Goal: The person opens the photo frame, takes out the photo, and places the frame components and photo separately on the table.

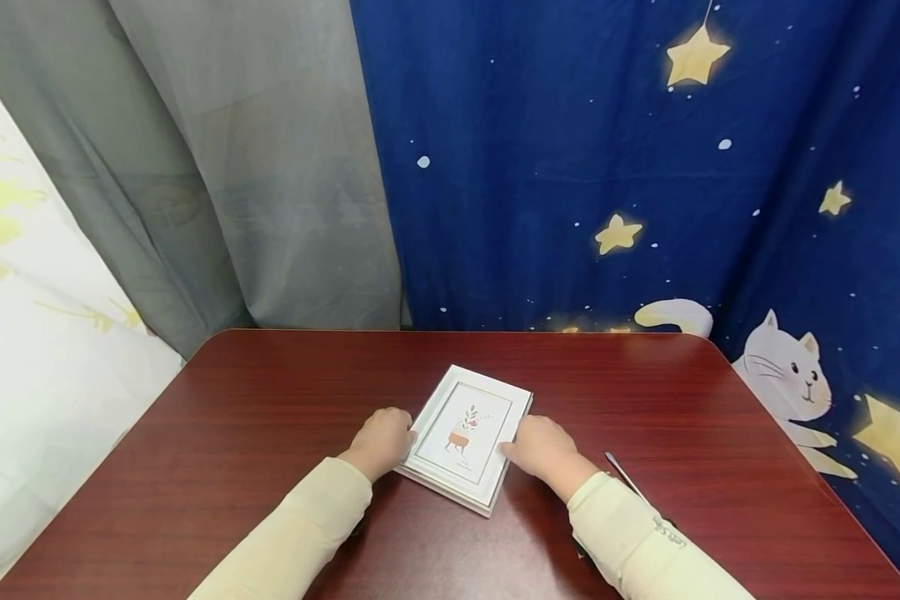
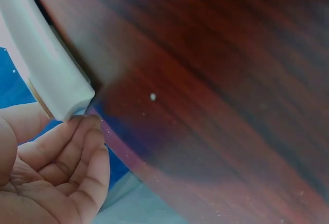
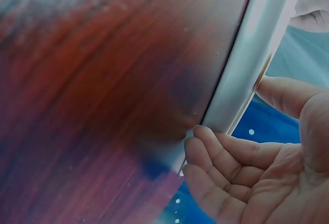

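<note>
A white picture frame (image 1: 433,423) lies at a slant near the middle of the table, its front up, showing a print of a plant in an orange pot on legs. My left hand (image 1: 381,442) grips its left edge. On the opposite side my right hand (image 1: 546,454) holds the right edge, thumb over the front. The left wrist view shows the fingers bent at the frame's corner (image 2: 56,80). In the right wrist view, thumb and fingers lie on either side of the frame's white side (image 3: 241,64), fingertips low by the tabletop.
The dark red wooden table (image 1: 270,400) has rounded far corners. A thin metal rod (image 1: 625,473) lies beside my right forearm, its near end hidden by the sleeve. Behind the table hang a grey curtain (image 1: 285,167) and a blue curtain (image 1: 510,167) with stars and a cat.
</note>
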